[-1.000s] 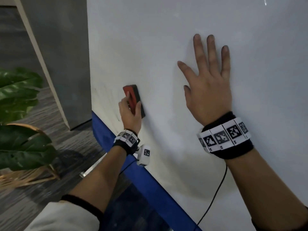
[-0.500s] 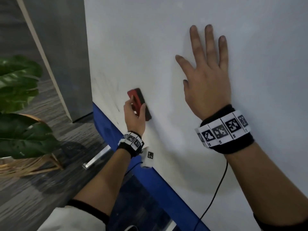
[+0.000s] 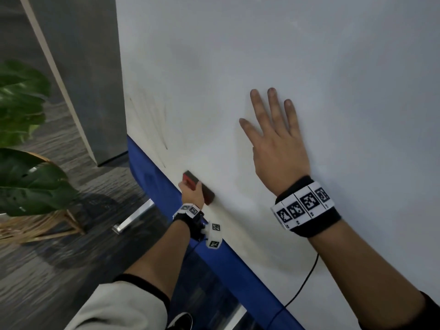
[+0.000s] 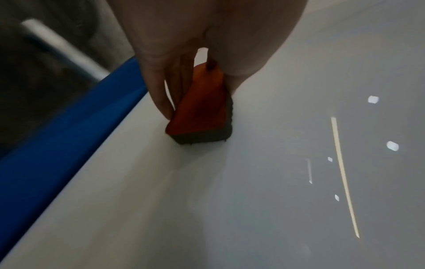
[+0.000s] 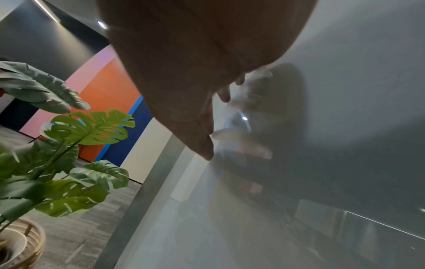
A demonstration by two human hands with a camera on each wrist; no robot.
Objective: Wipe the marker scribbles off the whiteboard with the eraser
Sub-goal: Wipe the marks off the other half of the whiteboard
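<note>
While its dark felt face lay against the glossy white whiteboard (image 3: 273, 55), the small red-backed block eraser (image 3: 193, 181) sat low on the panel, right at the blue bottom edge strip (image 3: 152, 172). The left hand (image 3: 192, 194) held it pinched, fingers along one long side and thumb on the other, as the left wrist view showed. Faint grey marker streaks (image 3: 154, 120) were visible up and to the left of the eraser, near the board's left edge; they were thin and smudged.

The right hand (image 3: 277, 144) lay flat against the board, well apart from the eraser, fingers straight and spread, holding nothing; it seemed to be steadying the panel or the person.

By my judgement the wiping was well along, with a stroke at its lowest reach. The next pass would call for carrying the eraser up and left over those leftover streaks, felt kept flat and pressed.

No brand or readable writing showed anywhere; the white wristbands (image 3: 304, 206) bore only black square code markers. A green large-leafed potted plant (image 3: 26, 182) stood on the floor to the left.
</note>
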